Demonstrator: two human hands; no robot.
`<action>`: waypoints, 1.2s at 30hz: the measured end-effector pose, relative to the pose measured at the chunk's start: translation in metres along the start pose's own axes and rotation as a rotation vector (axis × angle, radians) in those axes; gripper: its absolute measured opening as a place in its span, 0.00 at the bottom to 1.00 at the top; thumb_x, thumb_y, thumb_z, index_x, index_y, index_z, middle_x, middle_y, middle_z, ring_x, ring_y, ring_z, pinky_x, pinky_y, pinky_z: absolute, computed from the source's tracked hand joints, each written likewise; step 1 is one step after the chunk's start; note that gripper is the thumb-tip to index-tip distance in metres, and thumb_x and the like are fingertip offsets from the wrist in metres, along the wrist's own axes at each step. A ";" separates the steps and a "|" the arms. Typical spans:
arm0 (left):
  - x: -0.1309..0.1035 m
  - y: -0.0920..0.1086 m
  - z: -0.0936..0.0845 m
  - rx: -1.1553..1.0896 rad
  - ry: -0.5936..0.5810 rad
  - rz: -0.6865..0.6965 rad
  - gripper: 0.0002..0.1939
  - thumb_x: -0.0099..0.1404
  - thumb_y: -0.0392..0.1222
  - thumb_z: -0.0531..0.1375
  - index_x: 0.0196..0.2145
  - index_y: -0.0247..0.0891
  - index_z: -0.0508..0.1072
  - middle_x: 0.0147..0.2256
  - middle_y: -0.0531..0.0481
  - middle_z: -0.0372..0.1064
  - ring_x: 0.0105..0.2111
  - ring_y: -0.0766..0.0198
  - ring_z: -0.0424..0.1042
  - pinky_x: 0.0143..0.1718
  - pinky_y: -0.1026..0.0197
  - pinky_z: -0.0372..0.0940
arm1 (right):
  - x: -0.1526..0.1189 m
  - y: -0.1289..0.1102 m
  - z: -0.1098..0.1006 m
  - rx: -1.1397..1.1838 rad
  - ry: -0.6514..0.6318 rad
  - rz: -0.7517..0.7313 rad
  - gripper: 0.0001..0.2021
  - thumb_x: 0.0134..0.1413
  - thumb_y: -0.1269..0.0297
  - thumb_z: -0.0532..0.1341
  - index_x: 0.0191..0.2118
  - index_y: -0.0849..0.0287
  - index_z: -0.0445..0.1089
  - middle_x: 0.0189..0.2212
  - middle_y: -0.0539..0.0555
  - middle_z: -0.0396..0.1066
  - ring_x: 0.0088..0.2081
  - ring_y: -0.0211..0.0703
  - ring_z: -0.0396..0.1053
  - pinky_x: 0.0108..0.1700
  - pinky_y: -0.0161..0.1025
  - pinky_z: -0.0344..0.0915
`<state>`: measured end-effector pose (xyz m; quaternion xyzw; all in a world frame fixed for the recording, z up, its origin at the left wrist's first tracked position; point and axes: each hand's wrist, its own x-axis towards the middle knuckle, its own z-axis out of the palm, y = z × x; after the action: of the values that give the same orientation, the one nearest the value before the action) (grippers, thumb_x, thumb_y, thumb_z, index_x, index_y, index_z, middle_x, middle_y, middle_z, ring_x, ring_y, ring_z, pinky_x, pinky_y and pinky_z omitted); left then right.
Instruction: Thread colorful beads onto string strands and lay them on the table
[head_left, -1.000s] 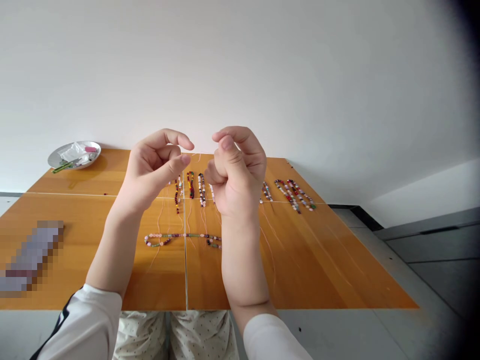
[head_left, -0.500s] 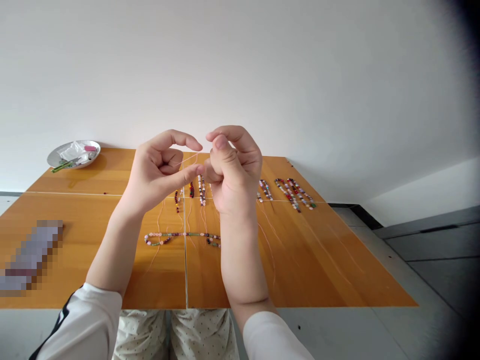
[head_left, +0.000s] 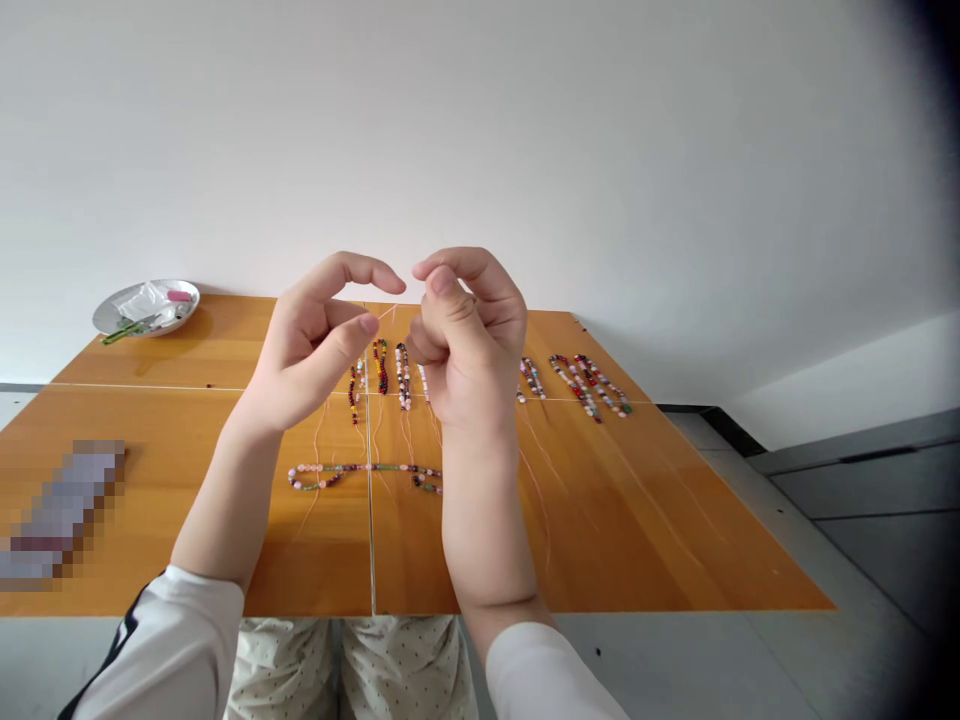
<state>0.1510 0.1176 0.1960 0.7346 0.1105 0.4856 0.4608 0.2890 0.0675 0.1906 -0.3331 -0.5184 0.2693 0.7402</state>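
Note:
Both of my hands are raised above the table, close together. My left hand [head_left: 319, 335] has its thumb pressed toward the curled fingers, pinching a thin pink thread [head_left: 388, 312], while its index finger arches out. My right hand [head_left: 476, 335] is closed with the thumb folded over the fingers, holding the other side of the thread; its grip point is partly hidden. Below them lies a long bead strand [head_left: 386, 468] in pink, green and dark beads, its right part hidden behind my right forearm. Several shorter bead strings [head_left: 403, 378] lie behind it, with loose thread tails.
A wooden table [head_left: 637, 540] stands against a white wall. On its far left corner is a metal plate [head_left: 101, 318] with a plastic bag and green-handled scissors. At far right lie folded multicoloured bead strings [head_left: 576, 385]. A pixelated flat object [head_left: 67, 510] rests at left.
My left thumb has drawn back left from the right hand, folding against the curled fingers. The thread gap is a little higher. My right hand has barely moved.

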 end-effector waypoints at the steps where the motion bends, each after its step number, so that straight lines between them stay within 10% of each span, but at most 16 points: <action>1: 0.000 0.000 0.000 -0.002 0.012 -0.006 0.08 0.65 0.44 0.61 0.41 0.40 0.75 0.16 0.60 0.46 0.16 0.72 0.42 0.19 0.64 0.42 | 0.000 0.000 0.000 -0.013 -0.003 0.012 0.12 0.58 0.48 0.64 0.33 0.50 0.69 0.17 0.42 0.39 0.17 0.30 0.39 0.19 0.33 0.43; 21: 0.005 -0.003 -0.003 -0.115 -0.158 -0.097 0.03 0.65 0.39 0.62 0.35 0.41 0.76 0.15 0.61 0.42 0.16 0.74 0.39 0.18 0.63 0.38 | -0.001 -0.002 0.000 -0.016 -0.060 0.052 0.12 0.59 0.48 0.64 0.35 0.51 0.69 0.17 0.43 0.48 0.17 0.30 0.42 0.18 0.33 0.45; 36: 0.005 -0.006 0.000 -0.088 -0.050 -0.052 0.07 0.56 0.41 0.71 0.30 0.41 0.76 0.14 0.62 0.44 0.15 0.75 0.41 0.18 0.63 0.42 | -0.002 -0.002 0.000 -0.023 -0.071 0.049 0.12 0.59 0.48 0.64 0.34 0.51 0.70 0.17 0.42 0.44 0.17 0.29 0.43 0.18 0.32 0.46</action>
<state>0.1553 0.1239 0.1940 0.7223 0.0966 0.4592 0.5080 0.2888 0.0647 0.1908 -0.3445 -0.5392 0.2930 0.7104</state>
